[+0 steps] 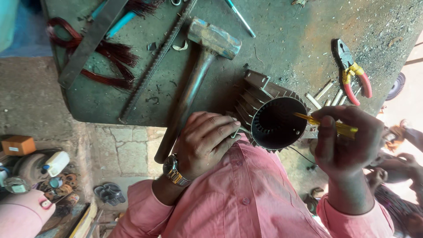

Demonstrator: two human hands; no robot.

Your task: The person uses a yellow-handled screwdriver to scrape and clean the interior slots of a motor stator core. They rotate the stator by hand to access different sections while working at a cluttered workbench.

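Note:
A finned metal motor housing (260, 94) lies at the near edge of the workbench (286, 35), its round open bore facing me. My left hand (205, 141), with a wristwatch on the wrist, grips the housing's left side. My right hand (348, 139) holds a thin yellow strip (341, 128) whose tip reaches over the rim into the bore.
A large hammer (207, 48) lies left of the housing, its handle hanging over the bench edge. Red-and-yellow pliers (352, 70), several small metal pins (326, 90), a toothed bar (154, 61), a flat bar and copper wire bundles (110, 53) lie on the bench. Clutter on the floor at left.

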